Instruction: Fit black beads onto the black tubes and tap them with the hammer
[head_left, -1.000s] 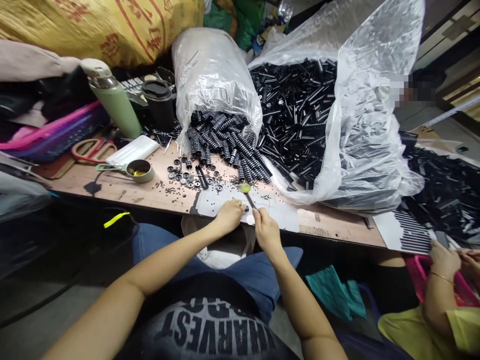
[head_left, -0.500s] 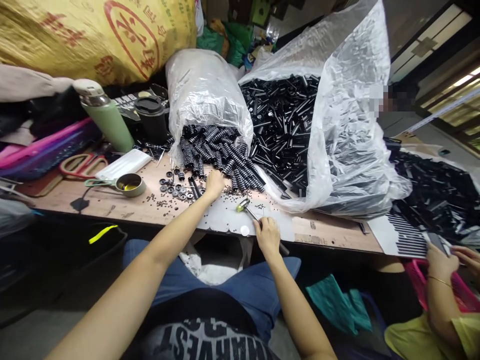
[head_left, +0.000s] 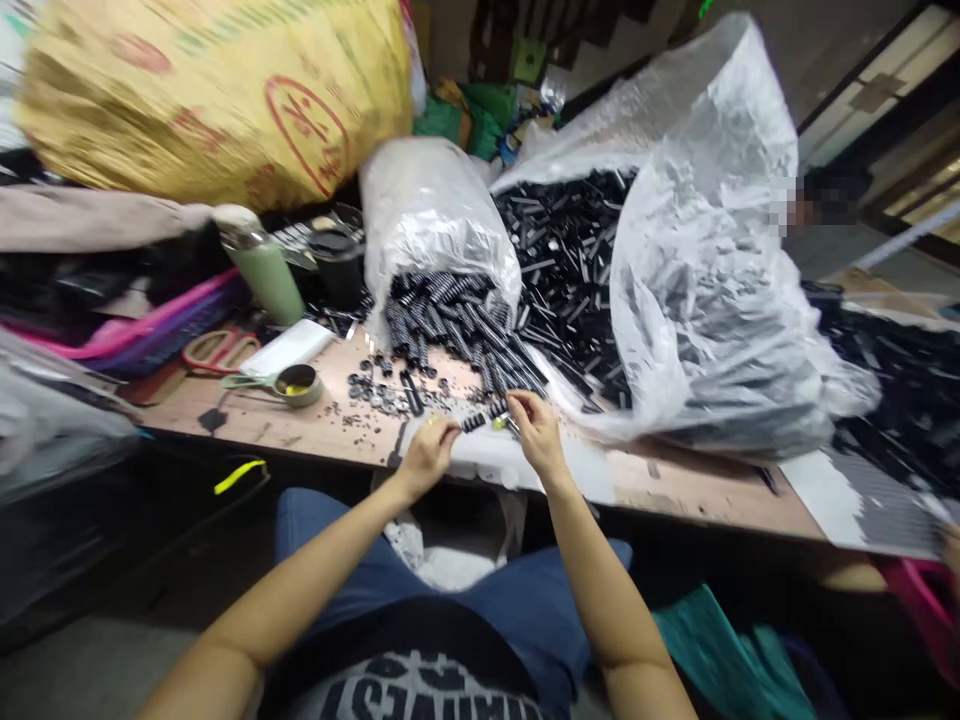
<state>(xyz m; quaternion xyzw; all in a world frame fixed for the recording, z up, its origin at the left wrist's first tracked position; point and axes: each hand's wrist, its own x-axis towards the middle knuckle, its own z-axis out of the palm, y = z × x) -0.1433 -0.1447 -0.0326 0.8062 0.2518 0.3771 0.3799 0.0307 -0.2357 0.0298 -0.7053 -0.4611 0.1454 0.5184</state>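
Hammer [head_left: 501,424], earlier in right hand [head_left: 536,432], now near front edge of tabletop [head_left: 675,484]; left hand [head_left: 427,455] and right pinch ribbed black segments [head_left: 473,423], apparently allowing two-handed work.

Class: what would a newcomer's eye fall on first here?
First, the huge yellow sack with red markings, filling the upper left. Then the big translucent plastic bag, right of centre, open on a heap of black pieces. Near the middle, the left hand and right hand hold dark ribbed parts between them.
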